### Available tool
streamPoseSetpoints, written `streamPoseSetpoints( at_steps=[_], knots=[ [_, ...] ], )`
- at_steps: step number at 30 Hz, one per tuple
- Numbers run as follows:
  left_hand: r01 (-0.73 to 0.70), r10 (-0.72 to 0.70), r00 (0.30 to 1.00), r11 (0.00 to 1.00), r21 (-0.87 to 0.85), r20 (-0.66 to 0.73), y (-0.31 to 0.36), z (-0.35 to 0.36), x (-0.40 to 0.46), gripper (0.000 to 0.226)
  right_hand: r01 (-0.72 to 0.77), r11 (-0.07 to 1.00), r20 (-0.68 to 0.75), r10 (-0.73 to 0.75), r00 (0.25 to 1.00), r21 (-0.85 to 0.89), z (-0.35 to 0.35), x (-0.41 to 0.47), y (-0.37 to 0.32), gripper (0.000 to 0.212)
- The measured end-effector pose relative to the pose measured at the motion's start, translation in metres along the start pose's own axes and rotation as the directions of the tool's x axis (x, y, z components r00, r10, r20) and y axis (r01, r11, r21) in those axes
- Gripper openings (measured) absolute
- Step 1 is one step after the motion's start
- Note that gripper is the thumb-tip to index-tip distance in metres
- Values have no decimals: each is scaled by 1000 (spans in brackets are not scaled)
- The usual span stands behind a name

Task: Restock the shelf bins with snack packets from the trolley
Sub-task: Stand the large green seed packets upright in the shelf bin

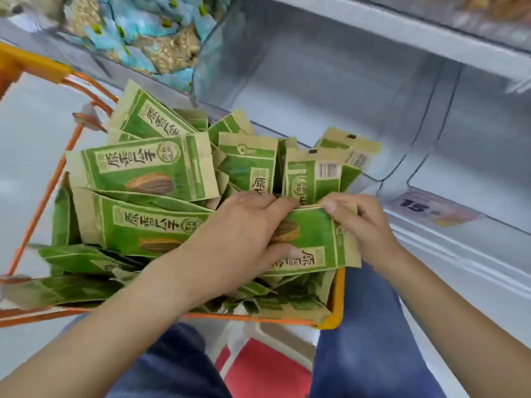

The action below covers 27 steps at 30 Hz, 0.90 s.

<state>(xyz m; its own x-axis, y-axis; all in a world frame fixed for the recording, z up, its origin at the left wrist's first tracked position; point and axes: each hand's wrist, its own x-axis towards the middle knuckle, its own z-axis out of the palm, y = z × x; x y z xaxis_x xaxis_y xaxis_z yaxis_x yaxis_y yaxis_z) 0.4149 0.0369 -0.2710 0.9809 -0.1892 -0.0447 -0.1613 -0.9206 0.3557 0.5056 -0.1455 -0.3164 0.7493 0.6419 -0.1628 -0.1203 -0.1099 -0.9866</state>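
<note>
Orange wire-framed trolley basket [334, 297] heaped with green-and-tan paper snack packets [149, 168], seed picture on fronts. Left hand [238, 239] lies over near-right packet [313, 237], fingers curled on its top edge, thumb against its face. Right hand [359, 222] pinches same packet's top right corner between thumb and bent fingers. Packet lies flat across pile, between both hands. Clear plastic shelf bin [330, 81] far right, just beyond basket. Bin of blue-wrapped snacks [149, 33] far left. Price label [434, 209] on shelf edge at right.
</note>
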Motion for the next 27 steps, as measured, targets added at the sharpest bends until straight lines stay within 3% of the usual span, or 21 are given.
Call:
streamPoseSetpoints(
  at_steps=[4,11,18,22,24,27],
  knots=[
    [46,-31,994,987,-151,105,-7,-1,4,63,57,991,78,-67,995,122,2,4,13,24],
    [95,-60,983,975,-200,174,-29,-9,-7,57,217,958,56,-231,971,188,25,11,31,41],
    [137,-85,978,951,-277,193,-29,-13,-17,40,161,964,-60,-151,987,211,48,-3,14,28],
    [154,-130,988,915,-373,87,-30,-12,-24,36,111,982,-28,-108,994,152,51,-13,1,40],
    [130,-166,985,877,-462,-37,-26,-11,-30,34,108,978,-19,-106,994,180,52,-23,-2,48],
    [39,-259,928,781,-623,-267,-14,-18,-35,28,198,950,-12,-201,979,240,48,-33,-10,42]
  ],
)
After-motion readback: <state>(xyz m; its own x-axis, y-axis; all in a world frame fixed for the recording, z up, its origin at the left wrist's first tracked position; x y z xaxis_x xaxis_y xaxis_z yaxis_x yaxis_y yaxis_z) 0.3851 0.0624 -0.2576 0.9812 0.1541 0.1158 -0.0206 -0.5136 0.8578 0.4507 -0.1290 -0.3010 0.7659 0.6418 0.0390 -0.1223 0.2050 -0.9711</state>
